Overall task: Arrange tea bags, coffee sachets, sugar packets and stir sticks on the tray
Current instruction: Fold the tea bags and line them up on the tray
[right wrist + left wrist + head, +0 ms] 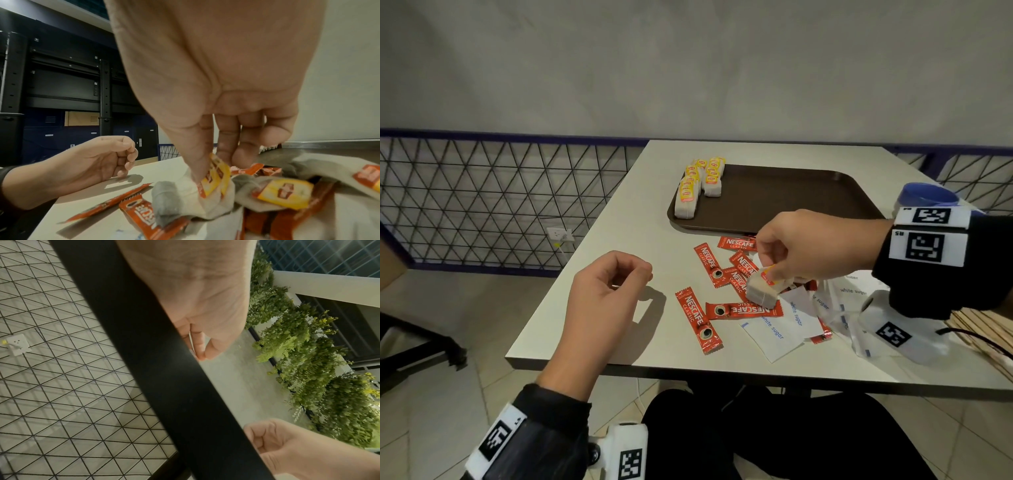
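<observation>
From the head view, the red coffee sachets [722, 294] read "NESCAFE CLASSIC" and the sugar packets [777, 329] read "white sugar"; both lie loose on the white table [592, 325]. Two rows of tea bags [698, 186] stand on the brown tray [791, 198]. The right hand [811, 250] pinches one tea bag [763, 293] above the sachets. The left hand [602, 298] hovers, fingers loosely curled, holding nothing.

From the left wrist, a wire-grid fence [61, 386] and green plants [308, 369] show.

From the right wrist, thumb and fingers [197, 162] pinch the yellow tag [216, 177].

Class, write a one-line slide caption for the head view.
Right hand pinches a tea bag above scattered coffee sachets; tray holds tea bags.
</observation>
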The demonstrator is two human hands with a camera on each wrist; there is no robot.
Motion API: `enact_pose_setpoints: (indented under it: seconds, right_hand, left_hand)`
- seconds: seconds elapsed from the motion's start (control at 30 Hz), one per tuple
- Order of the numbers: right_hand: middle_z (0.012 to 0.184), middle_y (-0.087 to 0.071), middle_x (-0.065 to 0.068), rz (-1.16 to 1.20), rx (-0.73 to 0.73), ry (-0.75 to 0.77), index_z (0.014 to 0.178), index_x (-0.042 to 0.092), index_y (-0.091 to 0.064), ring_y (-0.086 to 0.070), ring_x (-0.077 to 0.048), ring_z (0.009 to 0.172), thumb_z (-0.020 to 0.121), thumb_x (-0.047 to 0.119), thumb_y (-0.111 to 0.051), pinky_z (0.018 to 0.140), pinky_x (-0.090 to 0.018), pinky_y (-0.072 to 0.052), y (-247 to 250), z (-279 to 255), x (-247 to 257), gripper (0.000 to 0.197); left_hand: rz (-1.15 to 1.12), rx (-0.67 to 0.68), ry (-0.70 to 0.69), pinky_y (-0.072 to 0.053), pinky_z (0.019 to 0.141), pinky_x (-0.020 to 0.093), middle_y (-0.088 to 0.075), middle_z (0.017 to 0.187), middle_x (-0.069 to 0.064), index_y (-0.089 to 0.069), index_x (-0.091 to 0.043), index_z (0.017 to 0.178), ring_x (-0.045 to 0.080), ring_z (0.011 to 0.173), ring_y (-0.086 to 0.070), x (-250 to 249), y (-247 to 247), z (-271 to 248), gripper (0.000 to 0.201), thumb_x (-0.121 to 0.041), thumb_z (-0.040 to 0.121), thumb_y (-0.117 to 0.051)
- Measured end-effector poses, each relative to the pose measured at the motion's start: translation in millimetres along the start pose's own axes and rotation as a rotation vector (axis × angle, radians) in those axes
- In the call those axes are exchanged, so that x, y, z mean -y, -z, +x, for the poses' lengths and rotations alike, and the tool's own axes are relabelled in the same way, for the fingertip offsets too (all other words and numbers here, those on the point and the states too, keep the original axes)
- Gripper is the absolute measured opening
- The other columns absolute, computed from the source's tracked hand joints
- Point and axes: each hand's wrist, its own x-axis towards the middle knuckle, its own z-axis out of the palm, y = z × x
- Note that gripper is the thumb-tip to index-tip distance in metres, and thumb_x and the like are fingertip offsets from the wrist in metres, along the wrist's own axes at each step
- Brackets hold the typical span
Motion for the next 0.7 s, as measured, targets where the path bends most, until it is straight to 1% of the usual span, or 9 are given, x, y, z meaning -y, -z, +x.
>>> enact_pose_setpoints:
  seconds: [0.1, 0.17, 0.23, 0.3, 0.4, 0.47, 0.57, 0.63, 0.7]
  right_hand:
    - [0.089, -0.068, 0.009, 0.053, -0.013, 0.093, 0.090, 0.026, -0.067, -0.066, -0.010, 0.081, 0.090, 0.028, -0.077, 0.067, -0.022, -0.055, 13.8, -3.4, 9.5, 0.010]
    - [0.089, -0.068, 0.009, 0.092, -0.021, 0.157, 0.093, 0.029, -0.068, -0.064, -0.008, 0.078, 0.088, 0.030, -0.079, 0.068, -0.023, -0.056, 22.9, -4.1, 20.2, 0.012]
    - [0.089, -0.068, 0.008, 0.121, -0.029, 0.234, 0.095, 0.032, -0.068, -0.063, -0.005, 0.075, 0.085, 0.032, -0.081, 0.067, -0.024, -0.055, 29.3, -2.0, 34.3, 0.016]
    - [0.089, -0.069, 0.006, 0.148, -0.012, 0.307, 0.097, 0.030, -0.069, -0.063, -0.004, 0.072, 0.084, 0.031, -0.083, 0.065, -0.023, -0.054, 31.9, 3.6, 51.2, 0.019]
    - [0.090, -0.071, 0.006, 0.125, 0.038, 0.373, 0.102, 0.027, -0.070, -0.067, -0.008, 0.073, 0.084, 0.029, -0.083, 0.062, -0.020, -0.053, 29.6, 16.9, 77.0, 0.022]
    - [0.090, -0.071, 0.008, 0.090, 0.037, 0.398, 0.103, 0.026, -0.069, -0.068, -0.006, 0.074, 0.085, 0.029, -0.082, 0.062, -0.019, -0.055, 26.0, 26.8, 90.0, 0.022]
    - [0.092, -0.069, 0.011, 0.043, -0.006, 0.387, 0.103, 0.031, -0.069, -0.067, -0.005, 0.078, 0.087, 0.031, -0.081, 0.062, -0.020, -0.053, 22.3, 39.4, 98.9, 0.020]
    - [0.093, -0.067, 0.012, 0.055, -0.036, 0.371, 0.105, 0.031, -0.069, -0.065, -0.005, 0.077, 0.086, 0.031, -0.081, 0.063, -0.019, -0.050, 20.6, 45.2, 99.4, 0.022]
    - [0.093, -0.066, 0.012, 0.106, -0.053, 0.350, 0.106, 0.032, -0.068, -0.065, -0.003, 0.075, 0.086, 0.033, -0.081, 0.064, -0.020, -0.052, 18.5, 48.5, 97.4, 0.024]
  left_hand:
    - [-0.022, 0.055, -0.032, -0.054, 0.076, 0.036, -0.074, 0.089, 0.000, -0.073, -0.019, 0.087, 0.020, 0.085, -0.071, -3.0, -0.4, -2.9, 0.010, -0.012, 0.092, -0.068]
    - [-0.059, 0.119, -0.053, -0.054, 0.073, 0.034, -0.073, 0.094, 0.000, -0.072, -0.019, 0.095, 0.014, 0.084, -0.071, -6.3, -1.1, -5.6, 0.007, -0.013, 0.091, -0.071]
    - [-0.071, 0.192, -0.107, -0.056, 0.076, 0.030, -0.073, 0.102, -0.004, -0.070, -0.021, 0.105, 0.010, 0.093, -0.069, -7.4, -0.7, -7.3, 0.020, -0.023, 0.086, -0.073]
    - [-0.075, 0.246, -0.166, -0.056, 0.083, 0.027, -0.072, 0.113, -0.006, -0.065, -0.023, 0.117, 0.014, 0.107, -0.066, -5.9, 0.3, -6.8, 0.041, -0.034, 0.078, -0.071]
    - [-0.153, 0.310, -0.168, -0.056, 0.089, 0.035, -0.068, 0.122, 0.003, -0.060, -0.015, 0.128, 0.023, 0.116, -0.063, -4.2, 0.7, -4.3, 0.055, -0.030, 0.075, -0.068]
    - [-0.221, 0.347, -0.110, -0.056, 0.085, 0.041, -0.070, 0.115, 0.010, -0.063, -0.007, 0.122, 0.026, 0.109, -0.066, -5.0, 0.7, -3.3, 0.045, -0.018, 0.079, -0.066]
    - [-0.159, 0.362, -0.049, -0.052, 0.070, 0.024, -0.073, 0.084, 0.008, -0.072, -0.006, 0.096, 0.013, 0.077, -0.064, -7.0, 1.7, -3.2, 0.010, -0.007, 0.089, -0.066]
    - [-0.107, 0.373, -0.041, -0.051, 0.065, 0.018, -0.074, 0.082, 0.012, -0.073, -0.005, 0.093, 0.009, 0.070, -0.063, -7.8, 2.1, -3.7, 0.008, -0.003, 0.093, -0.066]
    - [-0.114, 0.363, -0.031, -0.053, 0.063, 0.018, -0.074, 0.085, 0.012, -0.074, -0.008, 0.096, 0.007, 0.068, -0.065, -7.1, 2.7, -2.4, 0.011, -0.003, 0.094, -0.065]
